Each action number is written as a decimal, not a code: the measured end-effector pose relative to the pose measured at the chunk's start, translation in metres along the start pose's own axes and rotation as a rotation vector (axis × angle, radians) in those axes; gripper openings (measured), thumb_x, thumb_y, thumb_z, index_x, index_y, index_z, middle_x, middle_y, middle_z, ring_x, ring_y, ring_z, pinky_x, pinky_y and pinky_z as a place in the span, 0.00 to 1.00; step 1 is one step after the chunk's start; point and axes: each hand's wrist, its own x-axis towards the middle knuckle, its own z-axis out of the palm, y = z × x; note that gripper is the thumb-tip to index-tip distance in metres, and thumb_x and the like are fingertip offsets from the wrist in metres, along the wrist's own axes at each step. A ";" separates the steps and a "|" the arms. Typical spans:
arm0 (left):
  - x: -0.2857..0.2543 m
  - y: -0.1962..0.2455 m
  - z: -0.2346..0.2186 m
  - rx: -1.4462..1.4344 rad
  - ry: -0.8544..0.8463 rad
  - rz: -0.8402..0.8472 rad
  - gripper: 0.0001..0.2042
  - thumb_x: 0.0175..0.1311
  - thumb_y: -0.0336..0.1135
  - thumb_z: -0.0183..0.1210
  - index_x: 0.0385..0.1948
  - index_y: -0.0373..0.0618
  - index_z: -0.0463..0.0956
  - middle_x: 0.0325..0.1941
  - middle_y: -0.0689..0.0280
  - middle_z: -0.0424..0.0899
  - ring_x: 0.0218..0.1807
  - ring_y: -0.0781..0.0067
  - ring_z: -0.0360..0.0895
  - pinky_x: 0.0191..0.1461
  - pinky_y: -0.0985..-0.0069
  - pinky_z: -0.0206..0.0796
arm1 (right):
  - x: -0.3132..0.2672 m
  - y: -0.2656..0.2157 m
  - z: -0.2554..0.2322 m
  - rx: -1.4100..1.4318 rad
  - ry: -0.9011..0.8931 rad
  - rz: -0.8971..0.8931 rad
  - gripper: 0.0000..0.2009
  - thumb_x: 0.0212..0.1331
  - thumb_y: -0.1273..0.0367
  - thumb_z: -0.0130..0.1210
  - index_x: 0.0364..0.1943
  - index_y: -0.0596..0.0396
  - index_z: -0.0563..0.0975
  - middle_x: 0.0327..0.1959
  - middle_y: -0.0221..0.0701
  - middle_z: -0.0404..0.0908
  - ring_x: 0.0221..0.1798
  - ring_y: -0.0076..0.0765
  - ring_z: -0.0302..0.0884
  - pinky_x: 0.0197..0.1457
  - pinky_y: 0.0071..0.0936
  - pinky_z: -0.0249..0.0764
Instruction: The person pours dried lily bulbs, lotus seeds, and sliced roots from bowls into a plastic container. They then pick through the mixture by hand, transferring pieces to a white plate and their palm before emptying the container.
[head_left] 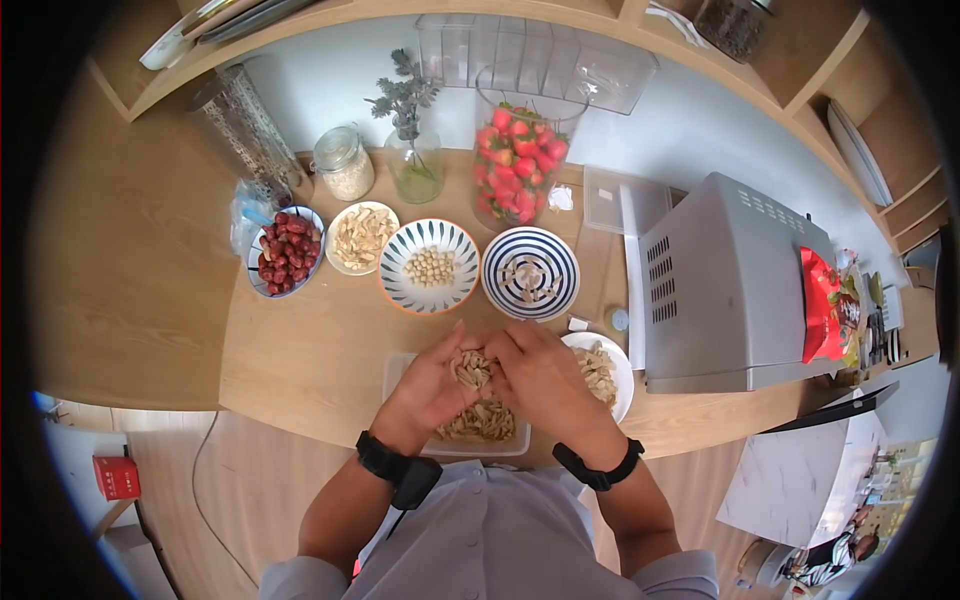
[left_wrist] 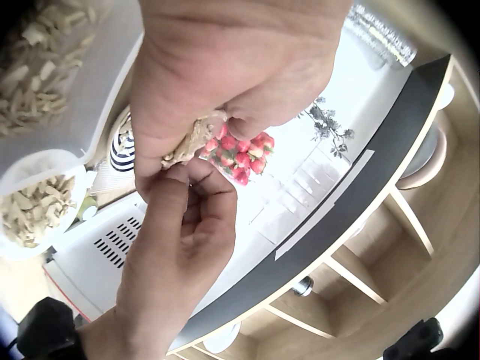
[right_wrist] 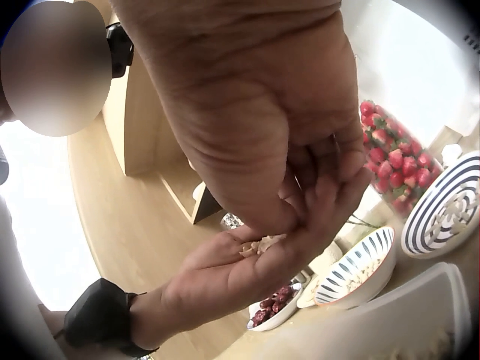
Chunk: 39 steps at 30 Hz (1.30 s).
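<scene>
My left hand (head_left: pixel 428 388) is cupped around a small heap of pale dried slices (head_left: pixel 471 370). The right hand (head_left: pixel 548 382) meets it from the other side, its thumb and fingertips pinching at the heap, as the left wrist view shows. Both hands are over a clear plastic tub (head_left: pixel 522 440) that holds more of these dried slices (head_left: pixel 483 421). Partly behind the right hand stands a white plate (head_left: pixel 625 395) with paler slices (head_left: pixel 597 373). Seen from the right wrist, a few slices (right_wrist: pixel 264 244) lie on the left palm, and the right fingers cover the rest.
Beyond the hands stand a blue-ringed bowl (head_left: pixel 491 290) with pale pieces, a striped-rim bowl (head_left: pixel 398 290) of round pale beads, a plate of slices (head_left: pixel 363 238) and a bowl of red dates (head_left: pixel 288 252). Strawberries (head_left: pixel 520 165) fill a tall container. A grey appliance (head_left: pixel 715 290) borders the right.
</scene>
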 end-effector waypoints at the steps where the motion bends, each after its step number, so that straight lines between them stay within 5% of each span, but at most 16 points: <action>1: 0.000 0.001 0.002 0.035 0.030 0.013 0.24 0.85 0.52 0.44 0.57 0.41 0.80 0.58 0.63 0.86 0.64 0.63 0.80 0.69 0.54 0.72 | 0.000 0.000 0.002 0.005 0.013 0.000 0.13 0.50 0.76 0.65 0.41 0.54 0.78 0.40 0.37 0.78 0.46 0.52 0.79 0.48 0.46 0.78; 12: 0.006 0.000 0.006 0.120 0.217 0.093 0.28 0.85 0.54 0.43 0.67 0.35 0.73 0.64 0.57 0.82 0.67 0.55 0.78 0.73 0.55 0.69 | -0.002 0.010 0.023 0.307 0.153 0.104 0.12 0.51 0.80 0.63 0.39 0.53 0.76 0.43 0.32 0.84 0.43 0.51 0.77 0.45 0.43 0.76; 15: 0.005 0.004 0.000 0.049 0.011 0.064 0.23 0.85 0.48 0.43 0.60 0.38 0.76 0.64 0.56 0.83 0.67 0.57 0.79 0.74 0.54 0.69 | -0.002 0.011 0.022 0.399 0.154 0.114 0.11 0.52 0.81 0.64 0.39 0.54 0.78 0.42 0.32 0.86 0.43 0.47 0.78 0.46 0.40 0.76; 21: 0.010 0.005 0.000 0.100 0.076 0.051 0.30 0.85 0.49 0.40 0.72 0.29 0.66 0.72 0.51 0.77 0.73 0.52 0.74 0.79 0.56 0.63 | -0.006 0.013 0.018 0.380 0.168 0.131 0.10 0.56 0.81 0.66 0.41 0.56 0.84 0.38 0.34 0.85 0.44 0.40 0.81 0.46 0.34 0.78; 23: 0.010 0.005 0.003 0.103 0.111 0.060 0.30 0.86 0.49 0.40 0.72 0.28 0.66 0.73 0.49 0.75 0.75 0.52 0.72 0.81 0.56 0.62 | -0.009 0.022 0.022 0.381 0.209 0.099 0.10 0.57 0.81 0.66 0.41 0.56 0.84 0.38 0.35 0.86 0.43 0.40 0.81 0.47 0.33 0.78; 26: 0.007 0.011 0.018 0.119 0.052 0.073 0.30 0.86 0.50 0.39 0.72 0.27 0.66 0.75 0.46 0.73 0.77 0.50 0.69 0.83 0.57 0.59 | -0.006 0.034 0.019 0.524 0.265 0.281 0.10 0.59 0.82 0.64 0.43 0.56 0.85 0.39 0.35 0.86 0.42 0.41 0.83 0.48 0.32 0.78; 32: 0.012 0.011 0.022 0.092 0.026 0.065 0.34 0.88 0.53 0.32 0.70 0.24 0.65 0.74 0.44 0.73 0.78 0.49 0.68 0.84 0.58 0.59 | 0.012 0.116 0.044 0.203 0.248 0.228 0.12 0.59 0.81 0.64 0.46 0.56 0.85 0.43 0.39 0.87 0.45 0.48 0.83 0.51 0.37 0.81; 35: 0.014 0.011 0.018 0.086 0.043 0.093 0.36 0.87 0.56 0.31 0.71 0.25 0.65 0.75 0.44 0.72 0.79 0.48 0.67 0.84 0.57 0.58 | 0.015 0.081 0.028 0.267 0.293 0.257 0.15 0.57 0.80 0.65 0.49 0.55 0.85 0.47 0.40 0.87 0.46 0.49 0.83 0.56 0.43 0.80; 39: 0.017 0.005 0.020 0.068 0.189 0.143 0.38 0.86 0.59 0.31 0.71 0.26 0.66 0.75 0.45 0.72 0.77 0.51 0.69 0.82 0.57 0.60 | 0.003 0.016 0.014 0.139 0.164 -0.066 0.18 0.51 0.77 0.68 0.50 0.53 0.85 0.49 0.36 0.85 0.52 0.47 0.82 0.60 0.43 0.79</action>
